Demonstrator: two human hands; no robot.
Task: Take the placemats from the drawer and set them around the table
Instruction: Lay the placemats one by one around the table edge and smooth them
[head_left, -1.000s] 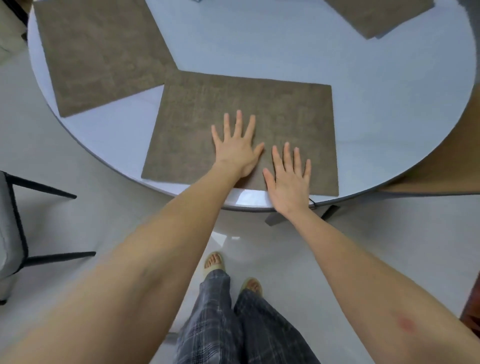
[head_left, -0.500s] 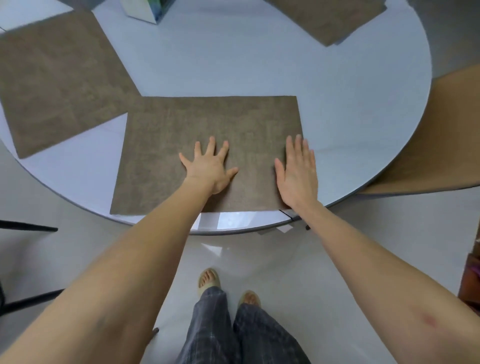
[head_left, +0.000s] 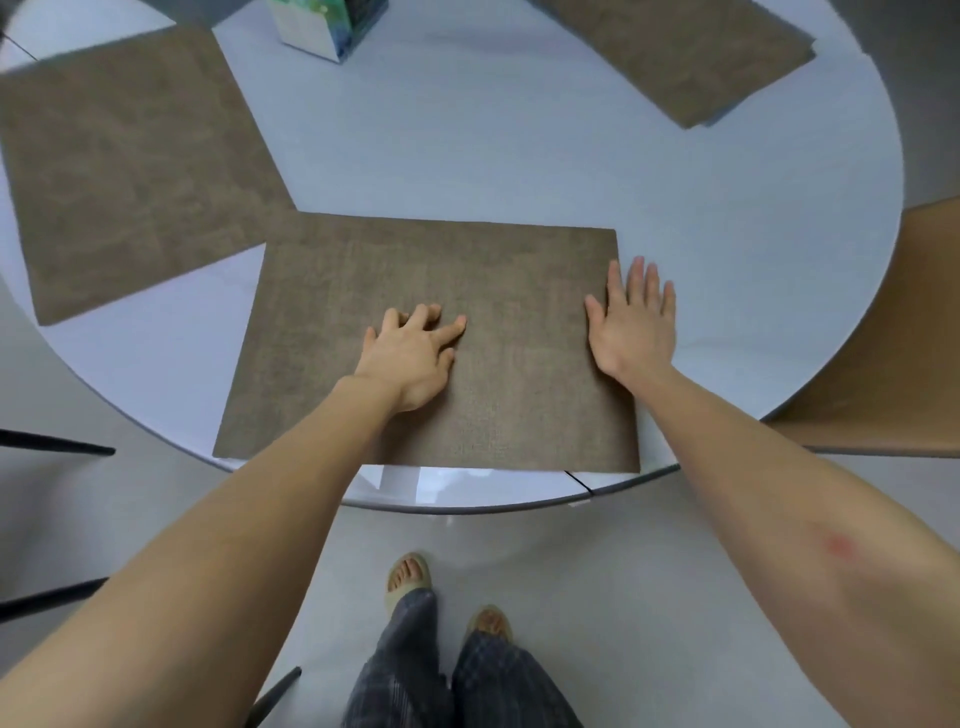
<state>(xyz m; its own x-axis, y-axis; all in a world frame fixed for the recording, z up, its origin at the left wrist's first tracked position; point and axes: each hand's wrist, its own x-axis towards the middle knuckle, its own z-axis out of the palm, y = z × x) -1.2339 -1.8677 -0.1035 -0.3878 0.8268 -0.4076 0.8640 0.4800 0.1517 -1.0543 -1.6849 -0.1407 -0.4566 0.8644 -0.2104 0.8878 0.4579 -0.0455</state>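
Round white table (head_left: 519, 156) held 3 brown placemats. Left hand (head_left: 410, 358) lay on the near placemat (head_left: 363, 291), fingers loosely bent; right hand (head_left: 634, 322) flat at its right edge, fingers slightly spread.

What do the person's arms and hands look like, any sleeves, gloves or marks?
Both arms are bare to the frame edge: no sleeves show. The left hand and right hand wear no gloves, and no rings or watch are visible. A small red mark sits on the right forearm.
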